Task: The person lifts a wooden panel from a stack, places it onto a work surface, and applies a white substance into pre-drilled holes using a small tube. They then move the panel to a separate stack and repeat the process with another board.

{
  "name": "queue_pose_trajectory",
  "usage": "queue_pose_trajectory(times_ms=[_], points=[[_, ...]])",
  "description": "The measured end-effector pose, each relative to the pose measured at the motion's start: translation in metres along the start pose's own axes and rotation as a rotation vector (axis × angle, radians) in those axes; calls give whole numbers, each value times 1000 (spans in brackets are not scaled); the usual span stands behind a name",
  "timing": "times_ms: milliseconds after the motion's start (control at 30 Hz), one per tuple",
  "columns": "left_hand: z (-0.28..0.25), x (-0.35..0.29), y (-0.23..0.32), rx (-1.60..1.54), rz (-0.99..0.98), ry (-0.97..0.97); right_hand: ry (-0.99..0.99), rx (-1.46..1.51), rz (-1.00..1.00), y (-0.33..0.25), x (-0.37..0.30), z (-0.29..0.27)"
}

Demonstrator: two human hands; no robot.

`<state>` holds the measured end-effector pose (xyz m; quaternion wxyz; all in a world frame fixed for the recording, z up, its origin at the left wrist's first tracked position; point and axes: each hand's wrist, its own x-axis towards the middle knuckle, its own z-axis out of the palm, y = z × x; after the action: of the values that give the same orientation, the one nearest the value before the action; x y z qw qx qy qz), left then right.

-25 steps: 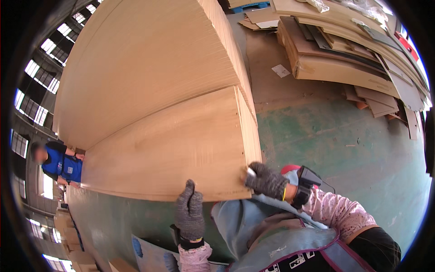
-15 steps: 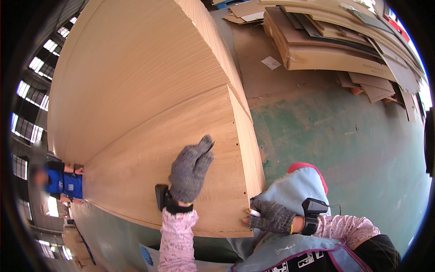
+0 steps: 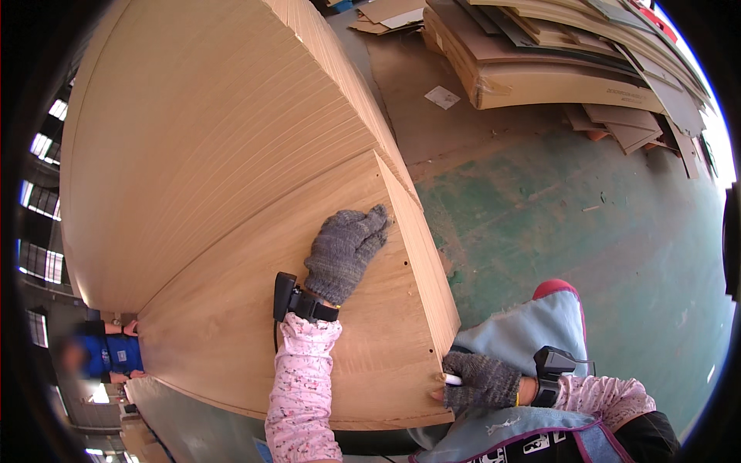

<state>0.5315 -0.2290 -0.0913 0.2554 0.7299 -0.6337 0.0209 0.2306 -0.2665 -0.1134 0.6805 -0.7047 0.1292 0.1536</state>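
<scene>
A pale wood-grain panel [image 3: 309, 339] lies on top of a stack, with several small dark holes along its right edge. Over it is my left hand [image 3: 345, 255] in a grey knit glove, its fingers pressed together near that edge. Whether they pinch something small is hidden. At the panel's near right corner, my right hand [image 3: 482, 381], in a grey glove with bare fingertips, is closed around a short white stick [image 3: 453, 380], of which only one end shows. Its fingertips meet the panel's edge.
A taller stack of wood-grain panels [image 3: 208, 116] rises beyond. A person in blue [image 3: 116, 351] stands at the panel's far left end, hands on its edge. Cardboard and boards [image 3: 563, 85] are piled at the far right on the green floor [image 3: 540, 208].
My left hand has moved right and away from me, toward the holed edge. My right hand keeps the white stick at the corner. The whole view has shifted slightly.
</scene>
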Motion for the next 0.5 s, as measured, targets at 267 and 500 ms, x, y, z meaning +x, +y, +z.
queue_pose_trajectory(times_ms=[267,500], points=[[1,7,-2,47,2,28,-23,113,45,-3,0,-1],[-2,12,-1,80,36,-18,-42,-53,-61,-4,2,-9]])
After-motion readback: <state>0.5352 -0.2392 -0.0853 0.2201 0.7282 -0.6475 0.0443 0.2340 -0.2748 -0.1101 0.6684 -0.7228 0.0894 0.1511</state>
